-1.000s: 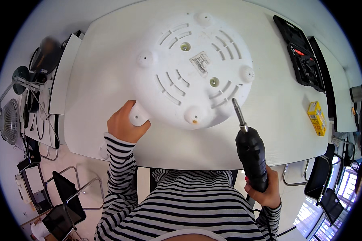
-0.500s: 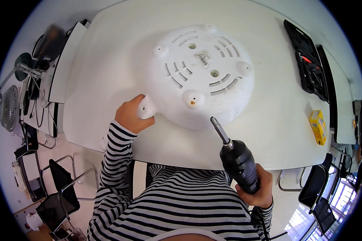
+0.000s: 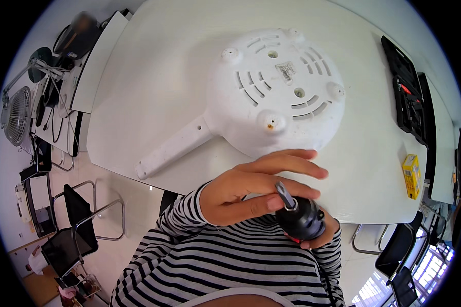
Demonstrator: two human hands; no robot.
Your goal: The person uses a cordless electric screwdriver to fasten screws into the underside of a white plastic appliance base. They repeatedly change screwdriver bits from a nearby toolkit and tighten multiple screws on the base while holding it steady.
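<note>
Yellow box near an open black tool case; wire-caged fan and black chair at left

White table carried a white vented appliance. Open black tool case and yellow box lay at right.

A bright indoor room, seemingly an office or training room used as a workshop. Black chairs on bent metal frames stand on a shiny pale floor, beside plain white walls and a sunlit window. At left, a second white table stands near a desk fan and loose cables. The workshop signs lie at the main white counter: an open black tool case and a power screwdriver.
</note>
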